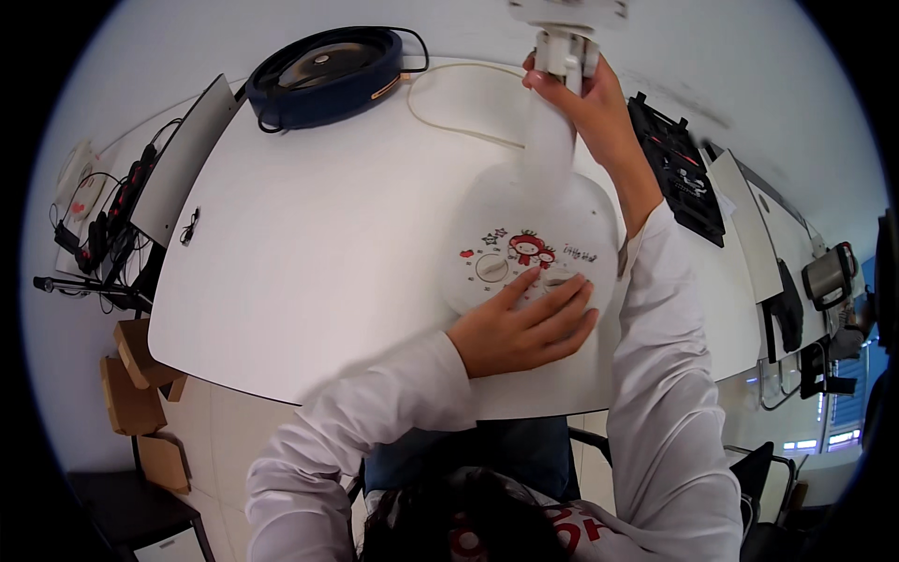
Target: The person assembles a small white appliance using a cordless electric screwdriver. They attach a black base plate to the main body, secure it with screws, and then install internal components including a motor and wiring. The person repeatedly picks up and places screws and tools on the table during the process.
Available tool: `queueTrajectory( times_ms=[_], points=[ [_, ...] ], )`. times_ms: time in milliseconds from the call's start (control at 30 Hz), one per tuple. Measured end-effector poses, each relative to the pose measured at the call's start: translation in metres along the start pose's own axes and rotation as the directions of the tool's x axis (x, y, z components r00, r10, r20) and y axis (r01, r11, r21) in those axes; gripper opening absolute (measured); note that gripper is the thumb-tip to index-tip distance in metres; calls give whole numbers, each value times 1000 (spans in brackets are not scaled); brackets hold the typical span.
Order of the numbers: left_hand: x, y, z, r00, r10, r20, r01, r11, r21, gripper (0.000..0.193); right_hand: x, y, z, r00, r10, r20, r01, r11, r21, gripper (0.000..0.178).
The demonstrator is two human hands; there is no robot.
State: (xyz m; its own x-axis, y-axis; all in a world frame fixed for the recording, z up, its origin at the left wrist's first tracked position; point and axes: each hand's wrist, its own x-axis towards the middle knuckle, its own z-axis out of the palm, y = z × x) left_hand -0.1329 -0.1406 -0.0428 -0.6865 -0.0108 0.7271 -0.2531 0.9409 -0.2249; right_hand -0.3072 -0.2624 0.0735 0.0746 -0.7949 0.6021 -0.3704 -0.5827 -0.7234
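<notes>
A white appliance stand, which looks like a small fan's, has a broad rounded base (478,211) on the table, printed with red cartoon figures and fitted with two dials. My left hand (524,332) lies over the front of the base, fingers spread, with the fingertips at the right dial (557,278). Upward in the picture rises the neck (550,131), and my right hand (599,108) is wrapped round its upper part, just below the white head joint (562,53). The head's top is cut off by the picture's edge and blurred.
A dark blue round appliance (323,80) with a black cord sits at the far left of the white table (309,244). A cream cable (449,129) curves behind the stand. An open black tool case (679,169) lies to the right. A small black cord (190,227) rests near the left edge.
</notes>
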Motion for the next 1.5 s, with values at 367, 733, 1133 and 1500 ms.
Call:
queueTrajectory(
  times_ms=[367, 733, 1133, 1500],
  points=[
    [2, -2, 7, 967, 105, 231, -111, 994, 14, 37, -31, 11, -21, 993, 6, -114, 22, 969, 247, 41],
    [23, 1, 5, 971, 67, 230, -60, 998, -36, 28, -24, 64, -17, 981, -28, -190, 62, 982, 176, 94],
    [21, -9, 0, 986, 80, 147, -90, 994, 57, 21, -11, -10, -6, 948, -105, -301, 214, 909, 358, 63],
    [12, -17, -1, 979, 47, 200, -40, 998, -39, 35, -8, 17, -3, 966, -16, -257, 73, 974, 215, 52]
  ],
)
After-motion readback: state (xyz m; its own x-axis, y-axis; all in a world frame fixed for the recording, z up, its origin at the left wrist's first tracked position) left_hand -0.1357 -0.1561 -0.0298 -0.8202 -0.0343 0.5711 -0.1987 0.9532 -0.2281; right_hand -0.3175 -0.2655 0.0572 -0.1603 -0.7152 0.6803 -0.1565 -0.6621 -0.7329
